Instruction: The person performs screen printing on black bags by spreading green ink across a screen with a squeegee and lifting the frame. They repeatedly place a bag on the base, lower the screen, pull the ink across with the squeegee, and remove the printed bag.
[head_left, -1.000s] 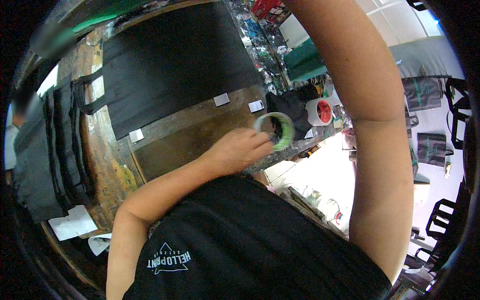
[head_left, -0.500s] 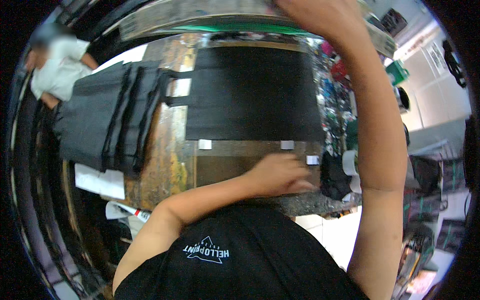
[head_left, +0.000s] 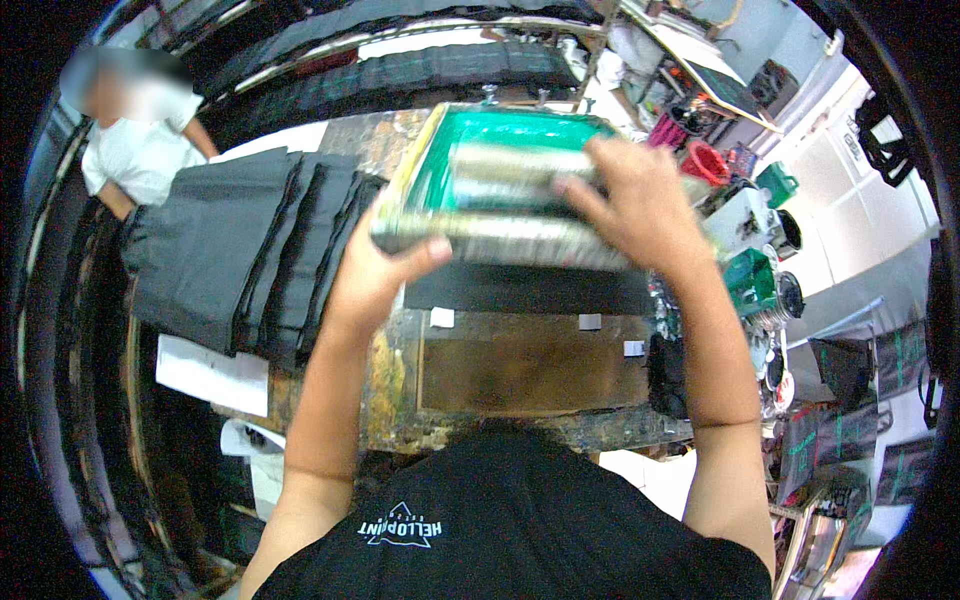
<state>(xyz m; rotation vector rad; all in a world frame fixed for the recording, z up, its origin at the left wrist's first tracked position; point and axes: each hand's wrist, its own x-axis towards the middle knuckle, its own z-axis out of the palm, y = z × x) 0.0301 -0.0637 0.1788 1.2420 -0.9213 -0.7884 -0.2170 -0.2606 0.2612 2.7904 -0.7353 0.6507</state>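
A screen printing frame (head_left: 500, 237) with green mesh is tilted over the table, its near bar blurred by motion. My left hand (head_left: 370, 275) grips the frame's near left corner, thumb along the near bar and the other fingers mostly hidden. Inside the frame lies a pale squeegee (head_left: 510, 172), also smeared. My right hand (head_left: 645, 205) is closed around the squeegee's right end. Below the frame, a strip of flat black fabric (head_left: 530, 288) shows on the brown board (head_left: 530, 365); the rest is covered by the frame.
Overlapping black fabric pieces (head_left: 225, 255) lie at the left, with a white sheet (head_left: 212, 374) by them. A co-worker (head_left: 140, 150) stands at the far left. Red (head_left: 706, 163) and green containers (head_left: 750, 280) crowd the right side. Small white tabs (head_left: 590, 322) mark the board.
The frame has come down from the far edge over the black fabric. My left hand moved from the near board up to its corner; my right hand came nearer, onto the squeegee.
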